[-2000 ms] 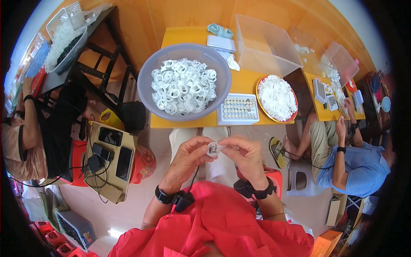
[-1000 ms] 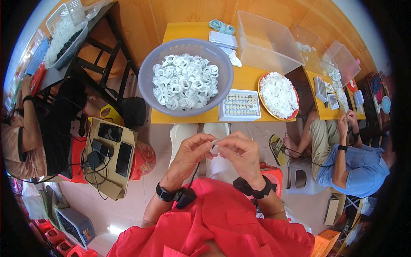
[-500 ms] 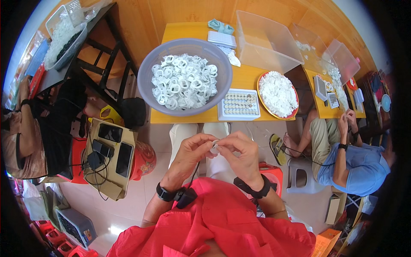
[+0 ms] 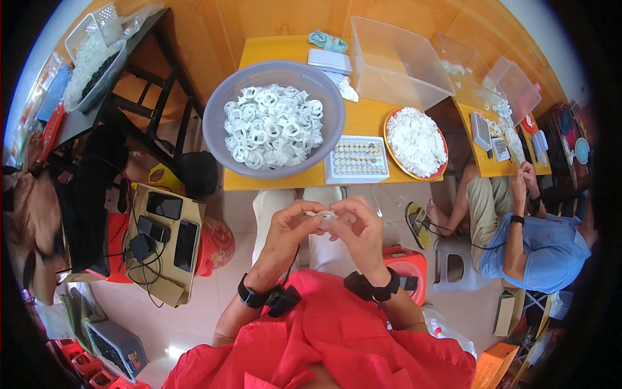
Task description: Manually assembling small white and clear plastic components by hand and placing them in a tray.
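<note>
Between my two hands, above my lap, is a small white plastic piece (image 4: 326,220) with a rounded rim; its finer shape is partly covered by fingertips. My left hand (image 4: 293,231) pinches its left side between thumb and forefinger. From the other side, my right hand (image 4: 358,235) grips it, fingers curled. Beyond them on the yellow table stands a purple-grey basket (image 4: 210,123) heaped with white ring-shaped plastic parts (image 4: 273,123). Beside it lies a white tray (image 4: 356,178) with rows of small round metallic pieces. A red, yellow-rimmed plate (image 4: 445,162) carries a pile of small white parts (image 4: 416,142).
A clear plastic bin (image 4: 402,65) stands at the table's back. To my right, a co-worker in a blue shirt (image 4: 541,249) sits at another table; another person sits left. A cardboard box (image 4: 175,275) with phones and cables is at my left, near a red stool (image 4: 405,266).
The white piece has been turned to lie flatter, and my right fingers have shifted around it. The view has moved slightly. At the left, the other person's arm has moved and is blurred.
</note>
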The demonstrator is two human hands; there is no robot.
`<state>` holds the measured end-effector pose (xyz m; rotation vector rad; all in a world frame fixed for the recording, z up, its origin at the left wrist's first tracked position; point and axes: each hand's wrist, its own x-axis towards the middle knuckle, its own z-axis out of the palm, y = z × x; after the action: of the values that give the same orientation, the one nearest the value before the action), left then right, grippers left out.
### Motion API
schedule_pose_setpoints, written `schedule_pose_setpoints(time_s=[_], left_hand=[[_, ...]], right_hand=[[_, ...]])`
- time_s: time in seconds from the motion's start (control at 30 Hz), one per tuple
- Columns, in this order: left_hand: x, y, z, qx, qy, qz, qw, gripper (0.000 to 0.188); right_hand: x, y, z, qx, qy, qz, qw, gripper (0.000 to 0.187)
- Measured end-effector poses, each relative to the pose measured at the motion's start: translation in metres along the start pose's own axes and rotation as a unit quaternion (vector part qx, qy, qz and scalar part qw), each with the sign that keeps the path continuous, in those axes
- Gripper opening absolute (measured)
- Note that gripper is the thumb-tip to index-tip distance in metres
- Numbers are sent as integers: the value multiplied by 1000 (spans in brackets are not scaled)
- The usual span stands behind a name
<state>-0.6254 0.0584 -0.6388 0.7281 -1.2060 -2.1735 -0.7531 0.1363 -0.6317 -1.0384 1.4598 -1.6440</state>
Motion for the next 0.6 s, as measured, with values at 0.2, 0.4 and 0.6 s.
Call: schedule_pose_setpoints(time_s=[0.2, 0.4, 0.6], left_hand=[[-1, 2, 8, 42, 19, 33, 998, 14], [-2, -1, 13, 95, 44, 95, 990, 13], [-2, -2, 13, 112, 43, 105, 987, 13]], right_hand=[[-1, 3, 0, 93, -2, 94, 991, 14], [-1, 5, 1, 77, 0, 95, 992, 12], [-1, -4, 6, 111, 26, 98, 989, 11]])
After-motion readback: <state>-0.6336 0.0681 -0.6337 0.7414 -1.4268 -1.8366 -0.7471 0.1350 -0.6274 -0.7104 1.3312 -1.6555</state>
